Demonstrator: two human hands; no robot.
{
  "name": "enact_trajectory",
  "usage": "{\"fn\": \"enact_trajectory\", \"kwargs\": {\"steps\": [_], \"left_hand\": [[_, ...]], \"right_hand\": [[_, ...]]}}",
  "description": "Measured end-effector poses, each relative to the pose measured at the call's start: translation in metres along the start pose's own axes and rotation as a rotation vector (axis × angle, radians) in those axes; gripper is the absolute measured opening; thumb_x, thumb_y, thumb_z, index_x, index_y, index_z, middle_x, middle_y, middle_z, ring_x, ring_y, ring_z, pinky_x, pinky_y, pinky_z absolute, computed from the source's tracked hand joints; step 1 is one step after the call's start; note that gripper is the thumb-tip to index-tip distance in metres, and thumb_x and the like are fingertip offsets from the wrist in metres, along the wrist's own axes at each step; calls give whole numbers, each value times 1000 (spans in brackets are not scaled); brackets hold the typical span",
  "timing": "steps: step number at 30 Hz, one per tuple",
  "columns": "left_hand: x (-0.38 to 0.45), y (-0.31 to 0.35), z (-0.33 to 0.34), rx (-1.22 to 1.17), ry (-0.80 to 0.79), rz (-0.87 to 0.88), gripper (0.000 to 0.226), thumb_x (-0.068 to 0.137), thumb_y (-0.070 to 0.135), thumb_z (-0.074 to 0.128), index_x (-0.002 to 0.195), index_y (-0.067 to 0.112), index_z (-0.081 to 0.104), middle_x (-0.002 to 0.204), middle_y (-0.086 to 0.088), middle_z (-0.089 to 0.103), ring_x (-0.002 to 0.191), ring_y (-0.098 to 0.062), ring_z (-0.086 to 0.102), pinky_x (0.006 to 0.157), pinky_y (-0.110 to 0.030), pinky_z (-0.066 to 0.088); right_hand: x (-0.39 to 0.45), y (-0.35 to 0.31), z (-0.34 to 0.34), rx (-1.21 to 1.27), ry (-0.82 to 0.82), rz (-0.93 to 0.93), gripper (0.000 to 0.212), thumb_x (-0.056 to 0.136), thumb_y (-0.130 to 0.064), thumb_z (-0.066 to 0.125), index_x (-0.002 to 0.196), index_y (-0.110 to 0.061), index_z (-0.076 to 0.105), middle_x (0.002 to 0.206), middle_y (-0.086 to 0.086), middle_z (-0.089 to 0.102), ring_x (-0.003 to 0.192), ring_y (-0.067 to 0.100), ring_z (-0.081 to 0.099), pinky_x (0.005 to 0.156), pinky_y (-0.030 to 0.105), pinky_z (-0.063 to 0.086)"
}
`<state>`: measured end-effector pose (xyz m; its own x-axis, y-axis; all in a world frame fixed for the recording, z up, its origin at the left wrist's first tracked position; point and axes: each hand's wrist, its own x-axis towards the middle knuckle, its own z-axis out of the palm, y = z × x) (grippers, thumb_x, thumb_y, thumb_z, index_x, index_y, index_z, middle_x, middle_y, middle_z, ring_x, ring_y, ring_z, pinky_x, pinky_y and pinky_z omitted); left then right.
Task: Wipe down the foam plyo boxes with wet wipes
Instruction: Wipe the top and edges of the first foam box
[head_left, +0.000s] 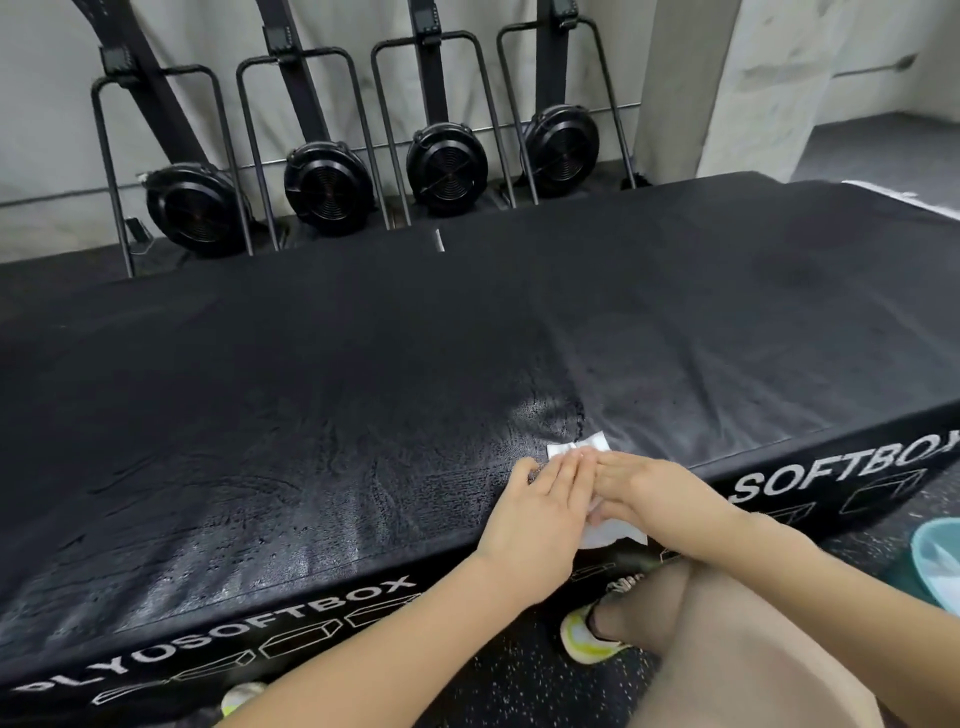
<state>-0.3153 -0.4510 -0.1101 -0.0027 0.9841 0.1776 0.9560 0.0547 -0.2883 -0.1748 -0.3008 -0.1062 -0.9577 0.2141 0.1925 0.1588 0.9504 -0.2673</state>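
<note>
I am mid-wipe on the black plyo box (363, 364). Both hands lie flat, fingers straight and side by side, pressing a white wet wipe (613, 532) onto the box's top at its near edge, roughly midway along. My left hand (540, 512) and right hand (660, 493) meet fingertip to fingertip over the wipe, whose ends stick out past them. Wet streaks show on the box top left of the wipe; I judge the part to the right needs the next strokes, pushed away from the near edge. A teal bin (935, 556), on the floor right of the box, holds something pale that I cannot identify.
</note>
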Motion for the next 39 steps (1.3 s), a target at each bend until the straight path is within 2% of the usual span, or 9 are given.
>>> {"fn": "enact_trajectory", "kwargs": {"steps": [7,11,17,23,27,30,33,36,39], "left_hand": [[-6,-3,-24,-584,278,-253,50,88,34,72,134,21,60,85,10,72,79,-14,62,86,-26,35],[-6,-21,-57,-1164,211,-594,31,92,20,73,121,30,71,90,11,76,85,-2,68,81,-17,52],[0,-43,-62,-1463,148,-728,44,85,10,69,119,38,65,89,8,75,80,-3,69,75,-21,54],[-8,-50,-39,-1061,284,-622,23,93,4,55,96,27,55,103,11,57,80,-7,59,70,-24,49],[-16,-59,-13,-669,246,-476,19,90,0,61,96,16,68,133,-5,53,108,-20,51,87,-33,43],[-27,-59,-11,-470,327,-235,7,91,22,65,97,21,69,138,-6,55,119,-26,52,95,-41,39],[-40,-48,-13,-321,64,-54,56,82,66,60,122,26,60,140,-2,53,122,-24,51,101,-42,32],[-40,-38,-12,-130,-167,-74,96,54,40,88,138,20,46,144,-12,49,123,-30,53,99,-48,43],[-35,-41,-20,-63,-107,-61,97,54,25,88,140,16,44,141,-14,50,117,-33,55,93,-45,48]], "right_hand": [[21,-22,-32,213,3,117,26,94,-47,58,93,-31,78,76,-10,69,66,11,58,64,29,48],[25,-37,-64,548,76,291,17,83,-35,79,100,-31,77,89,-19,74,85,-3,68,80,17,52],[33,-43,-67,661,81,430,38,73,-30,88,107,-37,72,89,-18,73,86,-2,67,81,14,49],[27,-33,-31,579,243,463,48,87,-4,73,124,-32,62,112,-11,66,103,5,65,94,22,52],[10,-30,-21,153,307,222,38,93,-32,69,130,-25,63,126,-13,60,115,9,58,99,25,46],[-5,-23,-13,-86,248,-45,51,90,-55,66,127,-20,66,129,-7,61,121,15,56,99,33,48],[-13,-17,-2,-347,177,-95,66,78,-57,76,131,-20,63,135,-1,59,122,21,55,96,38,48],[-10,-18,9,-444,162,-81,77,64,-40,88,131,-17,59,132,3,60,117,25,55,93,39,46],[2,-18,4,-445,214,-108,84,52,-30,93,126,-18,55,125,0,63,109,24,55,84,40,51]]}}
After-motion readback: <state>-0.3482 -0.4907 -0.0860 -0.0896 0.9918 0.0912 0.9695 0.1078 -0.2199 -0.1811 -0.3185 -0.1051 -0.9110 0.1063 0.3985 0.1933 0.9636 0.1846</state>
